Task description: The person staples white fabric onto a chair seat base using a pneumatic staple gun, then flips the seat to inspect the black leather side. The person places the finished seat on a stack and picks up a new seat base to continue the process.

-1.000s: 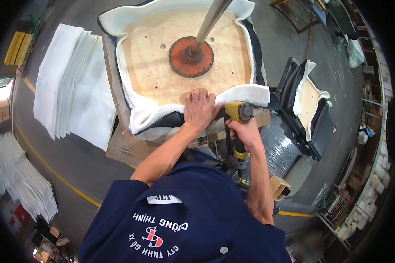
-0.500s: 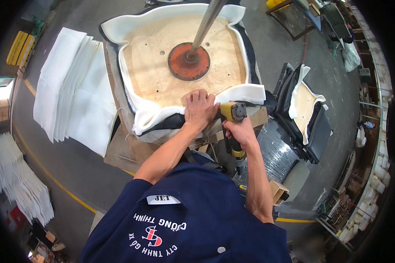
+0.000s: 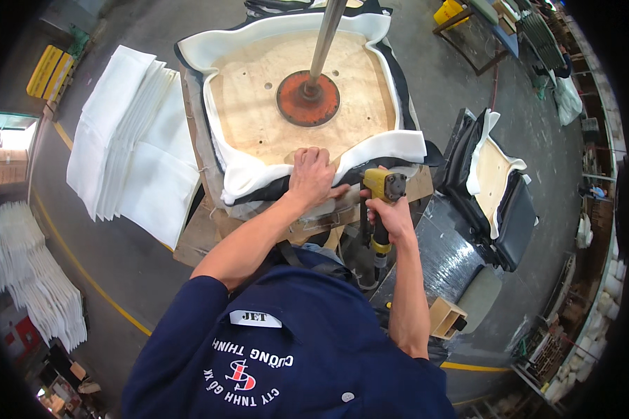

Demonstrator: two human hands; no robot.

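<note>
A plywood seat panel [image 3: 237, 105] lies face up, its rim wrapped in white padding [image 3: 388, 148] and black upholstery cover [image 3: 262, 192]. A round orange press plate [image 3: 307, 112] on a metal rod [image 3: 328, 38] rests on the panel's middle. My left hand [image 3: 313, 178] grips the near edge of the cover, fingers over the wood and thumb pointing right. In my right hand [image 3: 395, 220] is a yellow and black air staple gun [image 3: 383, 185], held by its handle just right of the left hand. Its nose is near the cover's edge, and I cannot tell whether it touches.
White padding sheets [image 3: 112, 133] are stacked at left, with another pile [image 3: 38, 279] farther out. On the right, a partly covered seat [image 3: 493, 174] lies on black cushions beside a plastic-wrapped surface [image 3: 440, 244]. A small wooden box [image 3: 444, 318] sits near my right forearm.
The staple gun has drawn back slightly, away from my left hand. My left thumb now stretches along the near edge. The whole view has shifted a little.
</note>
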